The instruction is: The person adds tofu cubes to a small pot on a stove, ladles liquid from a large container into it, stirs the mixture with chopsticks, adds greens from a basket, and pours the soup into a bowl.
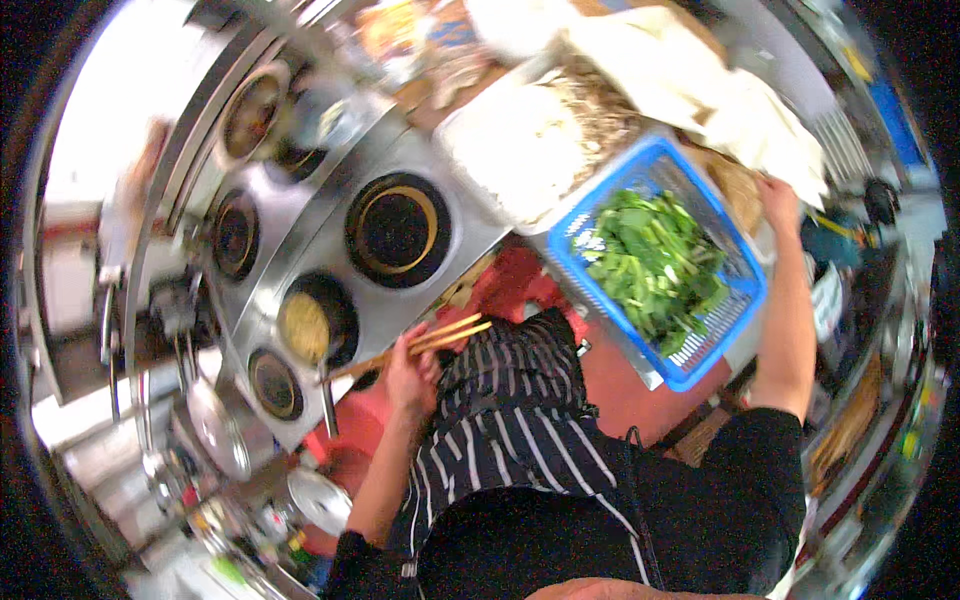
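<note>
My left hand [412,375] grips long wooden chopsticks [454,332] in front of my striped apron. Their far ends point towards a small pan [306,328] holding yellowish food, which sits over a stove well with its handle towards me. My right hand [780,201] reaches far forward at the right, its fingers closed at the edge of a cream cloth [765,131]; blur hides the exact grip. Left of that forearm stands a blue plastic basket [559,244] of cut leafy greens [652,259].
The steel stove top [322,217] has several round wells, one [397,229] near its right edge. Behind the basket a white tub [450,135] holds pale food and brownish shreds [600,112]. Lids and pots [217,427] crowd the left; a red floor [630,375] shows below.
</note>
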The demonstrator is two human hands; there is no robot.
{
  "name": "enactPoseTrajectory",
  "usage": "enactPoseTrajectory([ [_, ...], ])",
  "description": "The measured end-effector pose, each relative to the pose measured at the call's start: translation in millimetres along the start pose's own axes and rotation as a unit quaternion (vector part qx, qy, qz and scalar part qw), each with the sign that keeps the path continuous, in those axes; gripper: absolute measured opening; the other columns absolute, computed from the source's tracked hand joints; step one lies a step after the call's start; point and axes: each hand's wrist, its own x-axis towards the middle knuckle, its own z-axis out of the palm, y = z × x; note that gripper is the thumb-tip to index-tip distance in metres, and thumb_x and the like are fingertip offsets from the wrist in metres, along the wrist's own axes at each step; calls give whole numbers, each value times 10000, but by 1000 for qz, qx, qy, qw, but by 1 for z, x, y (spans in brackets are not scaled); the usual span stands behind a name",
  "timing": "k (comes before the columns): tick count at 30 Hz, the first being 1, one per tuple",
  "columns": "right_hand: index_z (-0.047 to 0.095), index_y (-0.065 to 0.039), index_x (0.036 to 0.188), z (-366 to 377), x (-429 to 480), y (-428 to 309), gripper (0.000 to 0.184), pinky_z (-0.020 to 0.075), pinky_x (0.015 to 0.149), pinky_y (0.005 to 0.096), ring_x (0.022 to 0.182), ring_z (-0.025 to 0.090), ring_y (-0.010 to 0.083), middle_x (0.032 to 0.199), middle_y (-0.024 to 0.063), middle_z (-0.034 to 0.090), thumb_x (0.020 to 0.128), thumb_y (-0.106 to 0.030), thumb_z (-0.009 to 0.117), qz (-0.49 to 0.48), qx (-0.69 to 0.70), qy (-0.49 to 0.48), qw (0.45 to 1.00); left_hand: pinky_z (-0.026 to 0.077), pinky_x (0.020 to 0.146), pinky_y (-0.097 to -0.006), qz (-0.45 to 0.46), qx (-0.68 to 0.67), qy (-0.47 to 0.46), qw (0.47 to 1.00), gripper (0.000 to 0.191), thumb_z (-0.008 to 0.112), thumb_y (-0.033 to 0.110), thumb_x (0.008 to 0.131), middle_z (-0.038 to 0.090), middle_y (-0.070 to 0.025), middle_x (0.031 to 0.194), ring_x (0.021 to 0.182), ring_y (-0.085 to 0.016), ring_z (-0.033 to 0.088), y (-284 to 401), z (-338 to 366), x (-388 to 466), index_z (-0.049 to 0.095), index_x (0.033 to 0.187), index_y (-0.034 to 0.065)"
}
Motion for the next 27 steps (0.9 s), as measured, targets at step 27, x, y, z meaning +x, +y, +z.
enactPoseTrajectory([
  [27, 683, -50, 904, -12, -344, -627, 193, 375, 560, 196, 627, 474, 36, 706, -54, 568, 931, -228, 613, -348, 358, -311, 809, 271, 449, -233, 69, -212, 3, 975, 444, 379, 418, 1012, 409, 22, 599, 469, -78, 319, -4, -290, -33, 584, 1219, 83],
])
